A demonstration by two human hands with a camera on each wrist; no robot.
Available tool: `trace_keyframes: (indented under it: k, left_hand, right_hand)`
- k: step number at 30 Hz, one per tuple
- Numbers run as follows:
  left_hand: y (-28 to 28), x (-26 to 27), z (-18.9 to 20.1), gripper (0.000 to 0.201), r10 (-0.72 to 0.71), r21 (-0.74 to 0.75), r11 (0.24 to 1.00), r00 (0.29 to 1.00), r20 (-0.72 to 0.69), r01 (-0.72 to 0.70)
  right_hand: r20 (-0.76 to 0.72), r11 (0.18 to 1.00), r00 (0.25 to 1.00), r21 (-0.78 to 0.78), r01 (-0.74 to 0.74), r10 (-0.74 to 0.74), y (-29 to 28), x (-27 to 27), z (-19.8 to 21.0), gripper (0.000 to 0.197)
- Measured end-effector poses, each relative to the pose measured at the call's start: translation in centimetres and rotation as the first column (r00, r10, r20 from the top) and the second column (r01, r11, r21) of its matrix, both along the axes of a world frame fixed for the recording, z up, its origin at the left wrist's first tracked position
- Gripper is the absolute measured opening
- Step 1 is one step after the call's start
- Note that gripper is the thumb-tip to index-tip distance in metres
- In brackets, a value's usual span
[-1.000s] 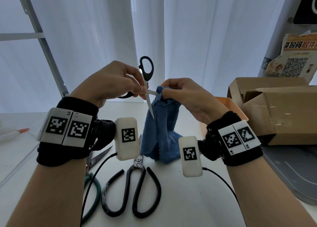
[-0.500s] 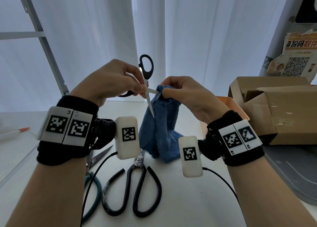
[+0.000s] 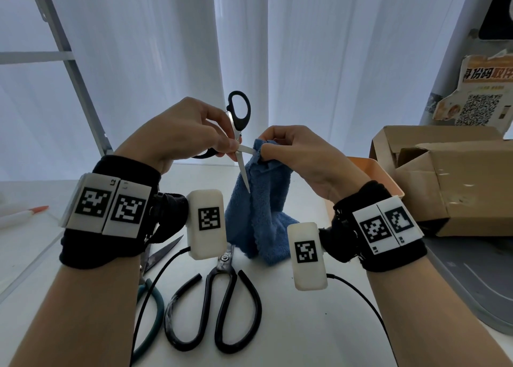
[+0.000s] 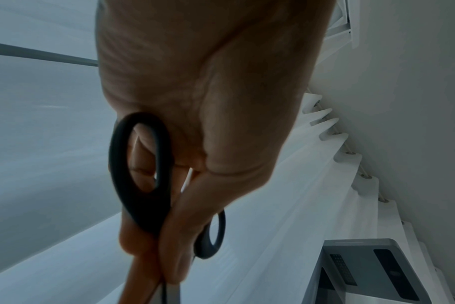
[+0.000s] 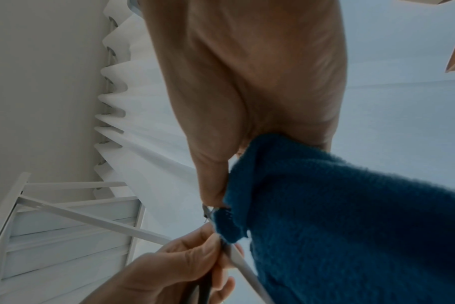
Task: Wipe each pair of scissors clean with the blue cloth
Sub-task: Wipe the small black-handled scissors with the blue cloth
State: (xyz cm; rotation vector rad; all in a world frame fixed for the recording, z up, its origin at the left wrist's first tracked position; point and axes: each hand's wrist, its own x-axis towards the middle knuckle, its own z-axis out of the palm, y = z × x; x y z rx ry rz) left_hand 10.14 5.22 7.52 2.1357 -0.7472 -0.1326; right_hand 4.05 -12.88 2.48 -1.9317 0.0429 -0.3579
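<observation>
Fingers of my right hand (image 3: 302, 155) keep pinching the blue cloth (image 3: 261, 214) over one blade; left hand (image 3: 180, 133) still grips the small scissors (image 3: 239, 133), barely shifted, wiping continues.

Up close, the right hand (image 5: 247, 92) is pinching the blue cloth (image 5: 351, 216) between thumb and fingers, and the cloth is bunching there and spilling away toward the lower right. The thumb tip is pressing the cloth's edge onto a thin metal blade (image 5: 208, 212) of the scissors. Below, the left hand (image 5: 169, 271) is curling its fingers round the scissors (image 5: 243, 265), one pale blade slanting down along the cloth's edge. Behind them the white curtain (image 5: 133, 133) is hanging in folds, and a white frame (image 5: 91, 220) is crossing at the left.
</observation>
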Motion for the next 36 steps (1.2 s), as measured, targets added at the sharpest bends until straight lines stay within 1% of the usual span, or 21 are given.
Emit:
trace_keyframes:
  k: [3, 8, 12, 17, 22, 26, 30, 32, 34, 35, 36]
  left_hand:
    - [0.1, 0.0, 0.0, 0.006, 0.005, -0.008, 1.000, 1.000, -0.001, -0.005]
    - [0.1, 0.1, 0.0, 0.009, 0.000, -0.009, 1.000, 1.000, -0.011, 0.000]
    - [0.3, 0.2, 0.0, 0.009, 0.002, 0.000, 1.000, 1.000, -0.008, -0.002]
    - [0.5, 0.4, 0.0, 0.009, -0.003, -0.010, 1.000, 1.000, -0.009, 0.003]
    - [0.7, 0.7, -0.1, 0.009, -0.001, -0.009, 1.000, 1.000, -0.001, 0.001]
    - [0.9, 0.9, -0.1, 0.009, -0.001, -0.016, 1.000, 1.000, -0.011, 0.001]
    - [1.0, 1.0, -0.1, 0.010, -0.025, -0.011, 1.000, 1.000, -0.016, 0.025]
    - [1.1, 1.0, -0.2, 0.008, -0.033, -0.009, 0.999, 0.999, -0.009, 0.033]
    - [1.3, 1.1, -0.2, 0.005, -0.033, -0.003, 0.999, 0.999, 0.012, 0.033]
    - [1.5, 1.1, -0.2, 0.005, -0.044, 0.003, 0.999, 0.999, 0.022, 0.044]
    - [1.6, 1.1, -0.1, 0.006, -0.069, 0.012, 0.998, 0.997, 0.028, 0.068]
  right_hand:
    - [0.009, 1.000, 1.000, -0.023, 0.001, -0.001, -0.2, -0.2, 0.1, 0.009]
    - [0.009, 1.000, 1.000, 0.010, 0.005, -0.005, -0.1, -0.2, 0.1, 0.005]
    - [0.007, 1.000, 1.000, -0.005, -0.009, 0.009, -0.3, -0.2, 0.1, 0.010]
    - [0.001, 0.999, 1.000, 0.031, -0.008, 0.008, -0.3, -0.2, 0.1, 0.006]
    - [-0.016, 1.000, 1.000, 0.014, -0.024, 0.024, -0.6, -0.2, 0.1, 0.019]
    - [-0.003, 1.000, 1.000, 0.023, 0.002, -0.002, -0.5, -0.1, -0.1, 0.009]
    - [-0.015, 0.999, 0.999, 0.038, -0.028, 0.029, -0.8, 0.0, 0.0, 0.012]
    - [-0.018, 1.000, 1.000, 0.018, 0.013, -0.013, -1.0, 0.0, -0.1, 0.014]
    - [0.023, 0.990, 0.990, -0.004, 0.140, -0.140, -1.4, 0.0, -0.2, 0.016]
    - [0.059, 0.978, 0.976, 0.015, 0.209, -0.210, -1.6, 0.1, -0.3, 0.016]
    - [0.089, 0.966, 0.963, 0.067, 0.248, -0.254, -1.9, 0.0, -0.3, 0.016]
